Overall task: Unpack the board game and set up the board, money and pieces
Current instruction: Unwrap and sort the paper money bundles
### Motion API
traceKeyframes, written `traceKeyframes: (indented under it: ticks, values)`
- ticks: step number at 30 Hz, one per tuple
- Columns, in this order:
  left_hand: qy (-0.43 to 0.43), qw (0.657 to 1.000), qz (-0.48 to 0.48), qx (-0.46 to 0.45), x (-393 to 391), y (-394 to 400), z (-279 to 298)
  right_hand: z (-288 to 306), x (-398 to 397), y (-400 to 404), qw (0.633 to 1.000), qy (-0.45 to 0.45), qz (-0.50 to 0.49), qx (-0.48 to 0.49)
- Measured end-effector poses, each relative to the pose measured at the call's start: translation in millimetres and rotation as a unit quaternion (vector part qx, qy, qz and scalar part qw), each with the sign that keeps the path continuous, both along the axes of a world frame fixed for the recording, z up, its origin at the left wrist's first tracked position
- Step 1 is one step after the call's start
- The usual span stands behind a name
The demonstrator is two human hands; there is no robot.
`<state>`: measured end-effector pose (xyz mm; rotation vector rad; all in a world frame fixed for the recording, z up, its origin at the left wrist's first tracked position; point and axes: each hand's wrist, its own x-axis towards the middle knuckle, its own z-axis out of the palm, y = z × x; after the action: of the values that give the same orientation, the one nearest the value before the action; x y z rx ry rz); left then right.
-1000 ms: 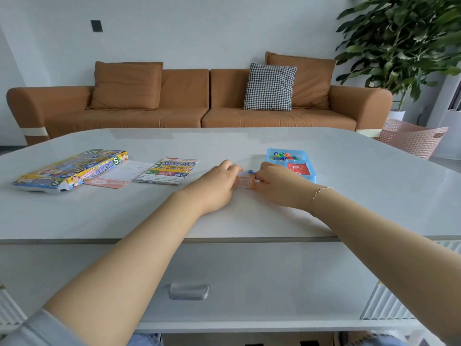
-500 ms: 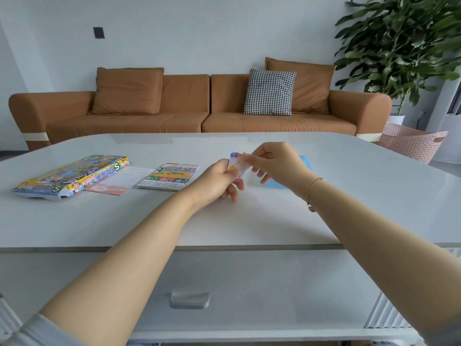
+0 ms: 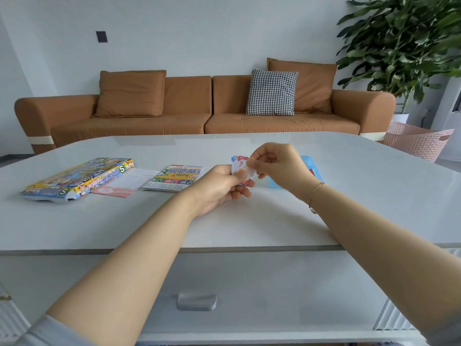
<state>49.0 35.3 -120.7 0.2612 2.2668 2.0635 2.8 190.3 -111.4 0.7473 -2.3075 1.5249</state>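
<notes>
A small stack of colourful paper cards (image 3: 239,164) is held above the middle of the white table (image 3: 374,196). My left hand (image 3: 222,188) grips the stack from below. My right hand (image 3: 277,166) pinches the top card at its right edge. The blue tray (image 3: 309,166) of pieces lies behind my right hand, mostly hidden. At the left lie the game box (image 3: 77,179), a pink and white sheet (image 3: 124,183) and the folded board (image 3: 174,178).
A drawer with a grey handle (image 3: 196,301) sits under the table's front edge. Beyond the table stand a brown sofa (image 3: 199,108), a pink basket (image 3: 419,141) and a large plant (image 3: 404,46) at the right.
Both hands have lifted the card stack off the table beside the blue tray and raised it. My right hand now pinches the top card.
</notes>
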Motion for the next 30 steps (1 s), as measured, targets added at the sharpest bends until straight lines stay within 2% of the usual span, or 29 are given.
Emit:
traceKeyframes:
  ticks: [5, 20, 24, 30]
  values:
    - [0.026, 0.998, 0.0, -0.052, -0.8, 0.7, -2.5, 1.3, -1.6, -2.7, 0.999, -0.008, -0.041, 0.01]
    - [0.033, 0.998, 0.008, -0.05, -1.6, 1.2, -3.6, 8.4, -2.3, 0.8, 0.996, -0.025, -0.037, 0.076]
    - [0.036, 0.998, 0.006, -0.056, -2.5, 0.8, -3.7, 8.5, -0.1, -2.3, 0.997, -0.036, -0.033, 0.059]
    - [0.039, 0.998, 0.009, -0.055, -3.0, 1.2, -4.3, 12.5, -1.1, -0.2, 0.995, -0.04, -0.031, 0.086]
